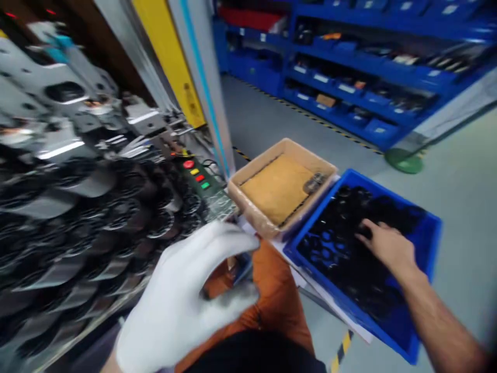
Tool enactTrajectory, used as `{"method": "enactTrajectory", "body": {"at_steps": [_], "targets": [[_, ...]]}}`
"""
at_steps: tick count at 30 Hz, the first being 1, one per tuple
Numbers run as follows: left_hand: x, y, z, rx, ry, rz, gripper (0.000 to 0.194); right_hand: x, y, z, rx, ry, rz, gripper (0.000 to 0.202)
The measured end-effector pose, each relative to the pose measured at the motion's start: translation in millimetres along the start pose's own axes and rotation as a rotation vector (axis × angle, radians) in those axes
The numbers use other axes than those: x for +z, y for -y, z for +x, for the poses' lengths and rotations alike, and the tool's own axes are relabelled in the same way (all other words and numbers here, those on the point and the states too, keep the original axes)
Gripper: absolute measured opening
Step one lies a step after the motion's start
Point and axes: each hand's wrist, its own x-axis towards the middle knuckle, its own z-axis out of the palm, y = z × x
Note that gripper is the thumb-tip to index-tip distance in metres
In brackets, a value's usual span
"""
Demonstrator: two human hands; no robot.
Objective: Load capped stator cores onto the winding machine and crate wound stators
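My left hand (194, 290), in a white glove with dark smudges on the thumb, hovers over my lap. Its fingers and thumb curve apart and hold nothing. My right hand (388, 246) is bare and reaches into a blue plastic bin (430, 254) on the right. The bin contains many small black parts (330, 248), some of them ring-like. Thumb and forefinger of that hand close round a black part (365, 231), whose exact shape is blurred and partly hidden.
A tan box (252, 207) with a cardboard sheet and a few dark metal parts stands beside the bin. At left, a machine carries rows of dark cylindrical pieces (89, 233). Its button panel (200, 176) is near a yellow-marked post (174, 67). Blue shelves (349, 67) stand behind.
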Motion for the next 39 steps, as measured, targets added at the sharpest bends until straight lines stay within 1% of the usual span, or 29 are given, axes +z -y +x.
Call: {"method": "enactTrajectory", "body": {"at_steps": [2,3,4,5,7,9,11,13,15,17,18,20,22,24,25,27,30,31,33,34,36,37,39], "targets": [[32.1,3,50,-0.001,0.030,-0.094,0.024,10,-19,1,0.025,0.025,0.033,0.022],[49.8,7,77,0.002,0.042,-0.116,0.025,15,-24,3,0.028,0.028,0.070,0.026],[68.7,12,104,0.006,0.083,-0.100,0.030,20,-27,5,0.031,0.027,0.112,0.028],[88.7,18,131,0.010,0.133,-0.043,0.035,24,-29,8,0.036,0.024,0.158,0.031],[130.7,33,183,-0.033,0.266,0.181,0.043,28,-30,11,0.052,0.013,0.245,0.036],[172.7,46,228,-0.031,0.379,0.252,0.054,29,-30,12,0.066,-0.005,0.321,0.042],[211.1,56,263,-0.033,0.476,0.275,0.067,28,-30,11,0.070,-0.026,0.393,0.048],[242.9,63,285,-0.042,0.552,0.278,0.072,26,-29,10,0.061,-0.034,0.476,0.049],[266.0,68,298,-0.063,0.596,0.265,0.066,24,-29,9,0.056,-0.031,0.568,0.048],[279.7,74,305,-0.097,0.607,0.233,0.057,22,-29,8,0.068,-0.033,0.661,0.048],[283.2,77,308,-0.118,0.605,0.204,0.054,22,-30,9,0.077,-0.042,0.708,0.049],[284.0,83,311,-0.169,0.594,0.117,0.050,21,-30,10,0.086,-0.072,0.806,0.058],[276.9,88,309,-0.237,0.564,-0.014,0.052,20,-29,12,0.078,-0.105,0.913,0.071],[262.7,88,299,-0.317,0.506,-0.191,0.058,18,-26,13,0.069,-0.150,1.017,0.085],[253.1,87,290,-0.354,0.472,-0.295,0.058,16,-23,13,0.070,-0.178,1.063,0.089],[229.9,79,262,-0.406,0.394,-0.515,0.053,11,-16,10,0.076,-0.231,1.136,0.085],[191.0,61,202,-0.448,0.292,-0.790,0.041,0,1,-6,0.058,-0.244,1.217,0.071],[179.4,55,179,-0.473,0.260,-0.858,0.042,-4,8,-15,0.040,-0.228,1.241,0.069],[162.3,46,131,-0.573,0.188,-0.997,0.056,-14,25,-37,-0.002,-0.185,1.284,0.066],[157.4,43,108,-0.649,0.139,-1.079,0.060,-20,35,-50,-0.026,-0.161,1.301,0.062],[154.6,37,64,-0.762,0.051,-1.208,0.063,-31,55,-77,-0.076,-0.107,1.329,0.053],[155.7,35,45,-0.783,0.023,-1.263,0.063,-38,66,-90,-0.104,-0.077,1.343,0.051],[159.5,27,12,-0.773,-0.006,-1.363,0.069,-51,90,-116,-0.180,-0.042,1.373,0.056]]}}
